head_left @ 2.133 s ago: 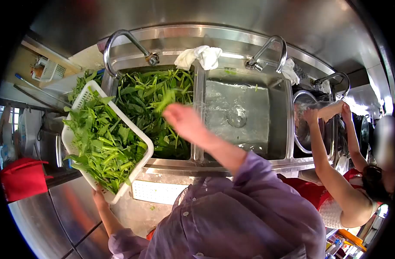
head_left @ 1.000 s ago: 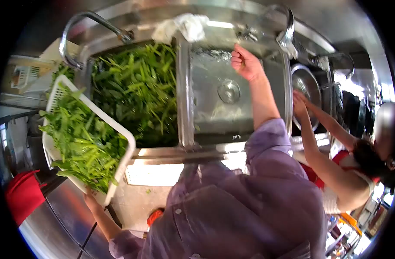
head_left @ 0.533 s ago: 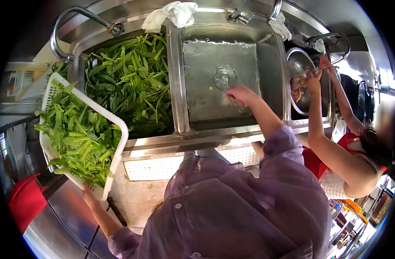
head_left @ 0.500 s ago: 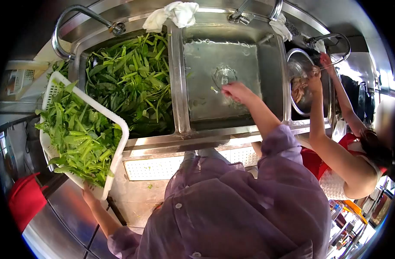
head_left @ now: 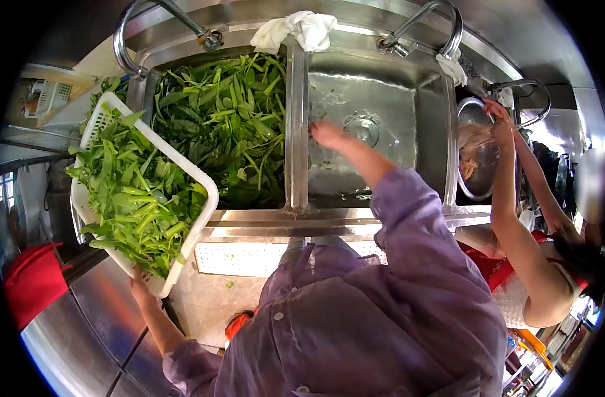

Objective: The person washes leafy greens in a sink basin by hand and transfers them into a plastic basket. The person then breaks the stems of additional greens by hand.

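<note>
Held at its lower edge by my left hand (head_left: 141,289), a white plastic basket (head_left: 200,188) tilts at the left, heaped with leafy green vegetables (head_left: 137,205). The fingers of that hand are partly hidden under the rim. My right hand (head_left: 327,135) is over the middle sink (head_left: 429,126), close to the divider (head_left: 298,132). Its fingers are drawn together, and whatever they hold is hidden. Water stands in this sink, with a round drain (head_left: 362,129) beneath it and a few small green bits. More long-stemmed greens (head_left: 223,119) fill the left sink.
A co-worker's hands (head_left: 501,119) are at a metal bowl (head_left: 471,188) with pale pieces in the right sink. White cloths (head_left: 309,32) lie on the back ledge. Curved faucets (head_left: 121,43) rise behind the sinks. A red cloth (head_left: 35,281) hangs at the left.
My right hand has moved left across the middle sink, from near the drain to beside the divider. My left hand still holds the basket. The whole view has shifted slightly.
</note>
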The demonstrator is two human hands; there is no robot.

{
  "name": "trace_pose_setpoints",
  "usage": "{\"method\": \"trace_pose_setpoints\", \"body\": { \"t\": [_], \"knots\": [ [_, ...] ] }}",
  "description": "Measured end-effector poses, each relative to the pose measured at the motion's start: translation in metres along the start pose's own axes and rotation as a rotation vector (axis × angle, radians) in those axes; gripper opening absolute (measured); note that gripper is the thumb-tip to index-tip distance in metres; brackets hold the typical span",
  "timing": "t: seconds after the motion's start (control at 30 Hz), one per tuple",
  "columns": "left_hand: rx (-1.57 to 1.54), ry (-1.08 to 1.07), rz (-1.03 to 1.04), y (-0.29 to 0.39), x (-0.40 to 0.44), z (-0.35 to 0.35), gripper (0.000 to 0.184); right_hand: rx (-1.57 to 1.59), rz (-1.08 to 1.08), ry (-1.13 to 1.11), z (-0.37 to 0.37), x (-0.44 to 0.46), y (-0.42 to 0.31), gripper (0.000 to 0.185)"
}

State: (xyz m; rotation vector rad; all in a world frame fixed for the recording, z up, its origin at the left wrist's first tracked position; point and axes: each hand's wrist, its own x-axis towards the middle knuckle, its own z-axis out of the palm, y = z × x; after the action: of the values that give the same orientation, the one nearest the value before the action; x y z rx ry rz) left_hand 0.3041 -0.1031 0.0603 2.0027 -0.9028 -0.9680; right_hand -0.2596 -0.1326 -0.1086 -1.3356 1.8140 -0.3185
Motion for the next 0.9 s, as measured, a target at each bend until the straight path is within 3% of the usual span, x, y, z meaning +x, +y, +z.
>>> {"method": "trace_pose_setpoints", "body": {
  "t": [0.1,0.13,0.2,0.37,0.5,0.57,0.6,0.7,0.9],
  "knots": [
    [0.048,0.036,-0.009,0.006,-0.005,0.006,0.034,0.230,-0.072,-0.160,0.058,-0.026,0.023,0.030],
    [0.040,0.055,-0.015,0.009,-0.008,0.009,0.035,0.239,-0.044,-0.114,0.067,-0.038,0.019,0.031],
    [0.030,0.051,-0.019,0.013,-0.013,0.012,0.035,-0.017,-0.269,0.042,0.078,-0.061,0.015,0.031],
    [-0.025,-0.109,-0.013,0.005,-0.002,-0.001,0.044,0.394,-0.055,0.236,0.064,-0.103,-0.012,0.027],
    [-0.231,-0.589,-0.135,0.015,0.011,-0.023,0.044,0.545,0.055,0.664,0.018,-0.156,-0.041,0.029],
    [-0.164,-0.922,-0.276,0.015,0.046,-0.044,0.040,0.258,0.177,0.997,0.014,-0.188,-0.046,0.028],
    [-0.155,-0.921,-0.307,0.011,0.065,-0.055,0.040,0.290,0.101,1.149,0.026,-0.200,-0.046,0.028],
    [0.031,-0.975,-0.392,0.039,0.063,-0.046,0.035,0.416,0.303,1.227,0.069,-0.259,-0.063,0.028],
    [0.326,-1.055,-0.298,0.007,0.033,0.046,0.037,0.376,0.518,1.617,0.206,-0.386,-0.088,0.027]
  ]
}}
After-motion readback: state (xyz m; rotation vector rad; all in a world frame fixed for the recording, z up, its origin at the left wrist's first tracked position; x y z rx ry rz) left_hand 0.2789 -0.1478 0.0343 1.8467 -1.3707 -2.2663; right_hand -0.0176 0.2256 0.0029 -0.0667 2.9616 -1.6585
